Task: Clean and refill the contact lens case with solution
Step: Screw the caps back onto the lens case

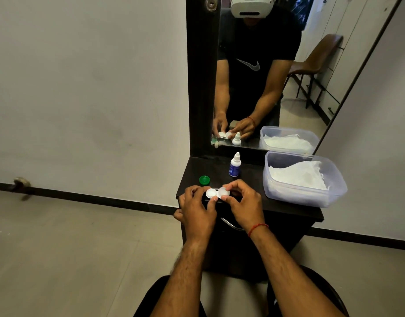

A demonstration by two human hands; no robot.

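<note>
A white contact lens case (212, 192) lies near the front edge of the dark dresser top (249, 179). My left hand (197, 209) grips its left well, which stands uncovered. My right hand (240, 202) pinches the white cap (224, 191) on the right well between thumb and fingers. A green cap (204, 179) lies loose on the top just behind my left hand. A small white solution bottle with a blue label (235, 165) stands upright behind the case, its cap on.
A clear plastic tub (309, 197) holding white tissues sits at the right of the dresser top, overhanging its edge. A mirror (265, 72) rises behind. A drawer handle (231, 224) shows below my wrists. Bare floor lies to the left.
</note>
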